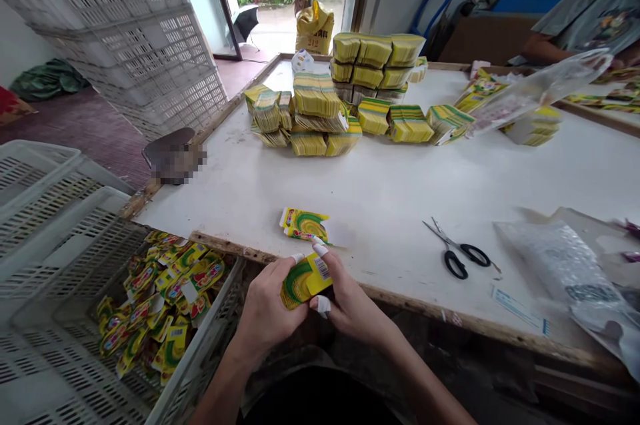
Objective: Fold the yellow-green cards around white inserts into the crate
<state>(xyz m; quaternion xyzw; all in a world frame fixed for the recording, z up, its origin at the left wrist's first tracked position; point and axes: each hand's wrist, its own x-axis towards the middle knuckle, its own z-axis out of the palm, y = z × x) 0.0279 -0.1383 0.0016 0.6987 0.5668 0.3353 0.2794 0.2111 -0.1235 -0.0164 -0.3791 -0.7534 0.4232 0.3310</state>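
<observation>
Between my two hands, just over the table's front edge, is a small yellow and green crayon box (306,280) with a barcode on its upper end. My left hand (270,301) is wrapped round its left side. My right hand (350,298) grips the right end between thumb and fingers; white wrapping covers several of its fingertips. Right beyond my hands, another yellow crayon box (306,225) lies flat on the white table (380,211), with an uneven, notched right end. Whether the held box has anything inside cannot be seen.
A white plastic crate (200,338) full of yellow boxes stands at the left. Stacked bundles of flat boxes (317,101) sit at the table's back. Black-handled scissors (455,255) and bubble wrap (565,258) lie at the right. A person (595,18) is at the far right.
</observation>
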